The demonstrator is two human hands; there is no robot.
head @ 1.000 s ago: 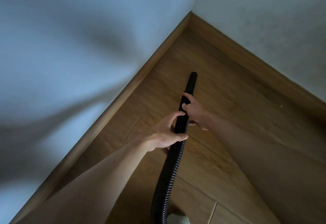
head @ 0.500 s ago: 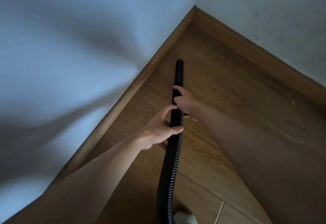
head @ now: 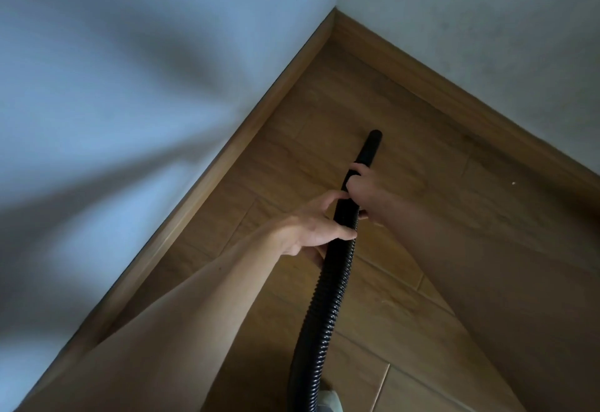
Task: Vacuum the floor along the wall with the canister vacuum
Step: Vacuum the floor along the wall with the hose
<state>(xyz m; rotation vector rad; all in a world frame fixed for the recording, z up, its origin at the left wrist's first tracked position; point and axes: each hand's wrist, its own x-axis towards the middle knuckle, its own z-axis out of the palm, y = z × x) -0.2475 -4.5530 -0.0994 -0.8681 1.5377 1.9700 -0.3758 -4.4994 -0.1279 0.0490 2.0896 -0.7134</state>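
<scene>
Fingers, left hand (head: 308,229): curled round the vacuum hose (head: 324,301), thumb laid across its near side and forefinger hooked over the far side. The grip sits where the ribbed length ends.
Fingers, right hand (head: 365,192): closed round the wand (head: 365,158), just ahead of the left hand. The two hands nearly touch, and fingertips show on the wand's left side.
Vacuum hose: black and ribbed. It rises from the bottom edge of the view, between two bare forearms, to the hands.
Wand: black, smooth and straight. It carries on from the hose and points up and slightly right, toward the room corner.
Nozzle tip (head: 375,135): rounded end over the floor (head: 422,158), short of the corner and apart from both skirting boards. Contact with the floor cannot be told.
Floor: brown wood-look planks.
Left skirting board (head: 227,158): wood-coloured, running diagonally from lower left to the corner.
Right skirting board (head: 454,90): wood-coloured, running from the corner toward the right edge.
Left wall (head: 130,86): pale, crossed by soft shadows.
Right wall (head: 487,5): pale.
Speck (head: 513,183): small and white, on the floor near the right skirting board, well right of the wand.
Pale object (head: 329,402): at the bottom edge beside the hose; what it is cannot be told.
</scene>
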